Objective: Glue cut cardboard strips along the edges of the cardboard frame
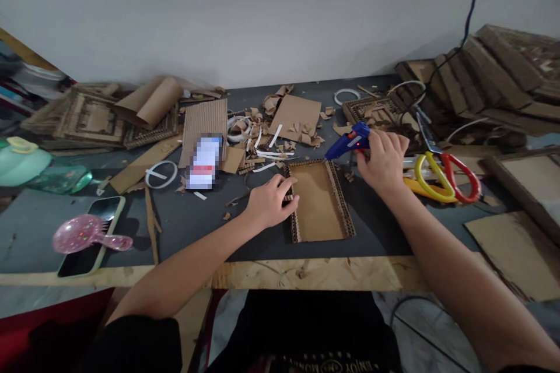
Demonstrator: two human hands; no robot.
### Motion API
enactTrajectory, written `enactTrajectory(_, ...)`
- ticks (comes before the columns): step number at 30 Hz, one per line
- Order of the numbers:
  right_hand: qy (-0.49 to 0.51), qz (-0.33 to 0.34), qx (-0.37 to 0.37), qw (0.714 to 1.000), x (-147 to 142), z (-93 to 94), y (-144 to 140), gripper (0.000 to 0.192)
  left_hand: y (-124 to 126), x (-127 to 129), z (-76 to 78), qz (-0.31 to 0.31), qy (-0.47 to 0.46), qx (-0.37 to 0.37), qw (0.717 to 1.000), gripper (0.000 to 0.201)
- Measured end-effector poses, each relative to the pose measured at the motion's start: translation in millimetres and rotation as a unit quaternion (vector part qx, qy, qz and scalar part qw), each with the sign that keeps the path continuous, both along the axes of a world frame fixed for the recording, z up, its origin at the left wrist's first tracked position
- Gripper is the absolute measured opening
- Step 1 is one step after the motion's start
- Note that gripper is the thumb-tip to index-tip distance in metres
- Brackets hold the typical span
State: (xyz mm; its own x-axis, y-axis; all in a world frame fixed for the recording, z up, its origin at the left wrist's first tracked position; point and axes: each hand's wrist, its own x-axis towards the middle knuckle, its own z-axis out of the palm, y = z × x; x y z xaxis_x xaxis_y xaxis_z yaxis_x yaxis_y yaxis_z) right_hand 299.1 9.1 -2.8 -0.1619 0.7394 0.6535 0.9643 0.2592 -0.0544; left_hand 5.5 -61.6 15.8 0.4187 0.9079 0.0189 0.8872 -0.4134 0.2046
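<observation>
1. the left hand (270,203) is down on the left border of the cardboard frame (318,201), thumb and fingers pinching the corrugated strip there, holding it flat.
2. the right hand (382,162) is wrapped around the handle of the blue glue gun (347,141), nozzle aimed left, just off the frame's far right corner; a small red light glows on its body.
3. the frame lies near the desk's front edge, about mid-desk, on the dark mat (196,227) — a flat brown panel ringed by ridged cardboard strips.
4. handling call: this looks light and fairly stiff across the panel, but the edge strips would likely crush or peel if squeezed hard. best taken by the flat sides of a border, or pressed down from above, as the left hand is doing.
5. the gun looks like rigid plastic, easy to hold by its handle; the nozzle end is probably hot, so keep fingers off it.
6. to the right, red-and-yellow scissors (446,178) lie just beside the right wrist.
7. toward the desk's left front corner, a phone (90,236) with a pink hairbrush (87,234) resting on it.
8. cardboard scraps (289,128) litter the back of the desk.
</observation>
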Motion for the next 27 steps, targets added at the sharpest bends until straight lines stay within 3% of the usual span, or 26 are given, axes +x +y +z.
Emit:
enactTrajectory(9, 0.005, -0.002, -0.033, 0.999, -0.3, 5.9, -1.5, 0.04, 1.7, 0.0, -2.1, -0.007, -0.002, 0.015, 1.0, 0.044)
enactTrajectory(27, 0.016, -0.005, -0.007, 1.0, 1.3, 5.4, -1.5, 0.036, 1.1, -0.4, -3.5, -0.014, -0.005, 0.024, 1.0, 0.044)
